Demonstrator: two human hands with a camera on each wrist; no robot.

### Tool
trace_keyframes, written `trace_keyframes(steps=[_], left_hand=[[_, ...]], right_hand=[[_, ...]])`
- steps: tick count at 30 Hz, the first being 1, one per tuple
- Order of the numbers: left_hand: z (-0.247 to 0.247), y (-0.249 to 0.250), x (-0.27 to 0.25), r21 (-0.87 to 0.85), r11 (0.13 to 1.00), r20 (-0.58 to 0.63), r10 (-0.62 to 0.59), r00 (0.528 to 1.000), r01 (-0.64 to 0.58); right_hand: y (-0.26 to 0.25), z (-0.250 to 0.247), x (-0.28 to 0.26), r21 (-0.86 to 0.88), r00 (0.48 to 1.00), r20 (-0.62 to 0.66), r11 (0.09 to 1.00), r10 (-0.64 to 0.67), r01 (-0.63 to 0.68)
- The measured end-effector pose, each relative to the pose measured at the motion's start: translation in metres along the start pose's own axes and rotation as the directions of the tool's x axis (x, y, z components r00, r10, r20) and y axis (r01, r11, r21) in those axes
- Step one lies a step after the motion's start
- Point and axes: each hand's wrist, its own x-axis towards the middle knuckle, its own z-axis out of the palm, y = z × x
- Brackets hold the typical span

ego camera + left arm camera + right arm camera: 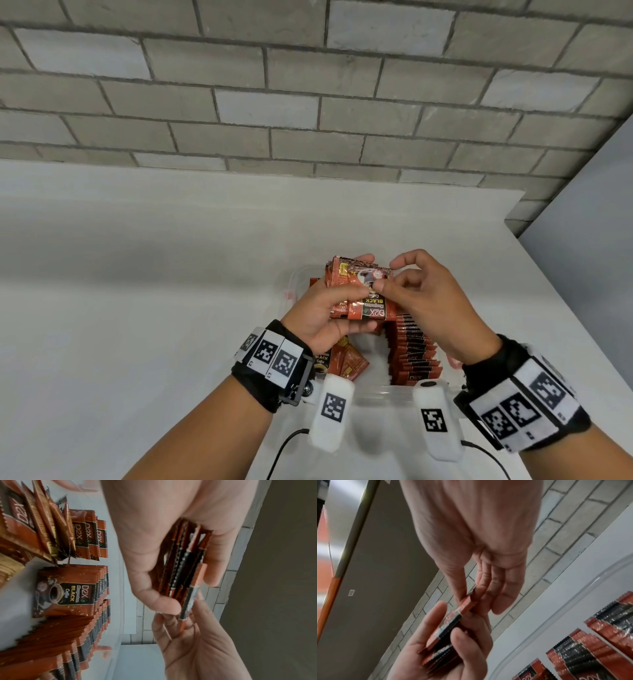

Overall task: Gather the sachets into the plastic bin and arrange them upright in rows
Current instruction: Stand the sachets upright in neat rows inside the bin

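My left hand (359, 284) holds a stack of red-brown coffee sachets (368, 308) above the clear plastic bin (385, 390). My right hand (387, 275) pinches the top sachet of that stack at its edge between thumb and fingers. The right wrist view shows the pinched sachet (467, 603) sticking out of the stack (447, 628). In the left wrist view the stack (185, 563) sits edge-on in my curled fingers. Inside the bin, rows of sachets (416, 349) stand upright along the right side. Some loose sachets (347, 363) lean at the near left.
The bin stands on a white table (137, 274) against a grey brick wall (308, 102). The table's right edge (561, 294) runs close to the bin. In the left wrist view several rows of sachets (89, 601) fill the bin floor beside its clear wall (120, 615).
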Motion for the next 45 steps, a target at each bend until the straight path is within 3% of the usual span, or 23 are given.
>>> trace_keyframes(steps=[4, 7, 10, 13, 16, 19, 22, 24, 26, 29, 34, 40, 45], left_hand=[[0.000, 0.001, -0.001, 0.027, 0.999, -0.015, -0.019, 1.000, 0.020], [-0.001, 0.001, -0.002, 0.076, 0.997, -0.031, -0.002, 1.000, 0.005], [0.000, 0.003, -0.003, 0.071, 0.995, -0.038, 0.068, 0.997, -0.065], [-0.001, 0.006, -0.004, 0.058, 0.990, -0.039, 0.133, 0.990, -0.131], [-0.003, 0.010, -0.006, 0.070, 0.987, -0.035, 0.146, 0.989, -0.143], [-0.010, 0.017, -0.010, 0.097, 0.985, -0.079, 0.150, 0.986, -0.142], [-0.024, 0.028, -0.018, 0.138, 0.977, -0.183, 0.184, 0.966, -0.160], [-0.037, 0.036, -0.024, 0.147, 0.975, -0.227, 0.199, 0.953, -0.168], [-0.048, 0.039, -0.029, 0.140, 0.975, -0.271, 0.206, 0.940, -0.173], [-0.057, 0.038, -0.033, 0.126, 0.979, -0.318, 0.195, 0.928, -0.163], [-0.060, 0.030, -0.035, 0.092, 0.986, -0.346, 0.162, 0.924, -0.138], [-0.063, 0.030, -0.035, 0.063, 0.990, -0.348, 0.142, 0.927, -0.128], [-0.064, 0.029, -0.036, 0.039, 0.991, -0.349, 0.131, 0.928, -0.125]], right_hand=[[-0.001, -0.001, 0.002, -0.007, 0.998, -0.013, 0.998, -0.058, 0.058], [-0.005, 0.000, -0.001, -0.065, 0.993, 0.071, 0.993, -0.092, 0.097], [-0.006, 0.002, -0.003, 0.067, 0.996, 0.074, 0.996, 0.046, -0.051], [-0.004, 0.001, -0.003, 0.341, 0.965, 0.149, 0.905, 0.216, -0.255], [-0.002, 0.000, -0.002, 0.363, 0.966, 0.172, 0.900, 0.191, -0.243], [-0.002, -0.006, 0.002, 0.399, 0.980, 0.093, 0.896, 0.173, -0.196], [0.003, -0.016, 0.007, 0.270, 0.985, -0.009, 0.949, 0.172, -0.164], [0.008, -0.020, 0.010, 0.030, 0.991, -0.015, 0.991, 0.133, -0.132], [0.010, -0.019, 0.013, -0.217, 0.995, 0.048, 0.973, 0.092, -0.080], [0.014, -0.008, 0.019, -0.508, 0.973, 0.206, 0.861, 0.108, 0.012], [0.026, 0.015, 0.038, -0.810, 0.905, 0.364, 0.554, 0.219, 0.192], [0.026, 0.035, 0.051, -0.910, 0.879, 0.390, 0.260, 0.274, 0.323], [0.021, 0.047, 0.054, -0.905, 0.850, 0.423, 0.092, 0.313, 0.416]])
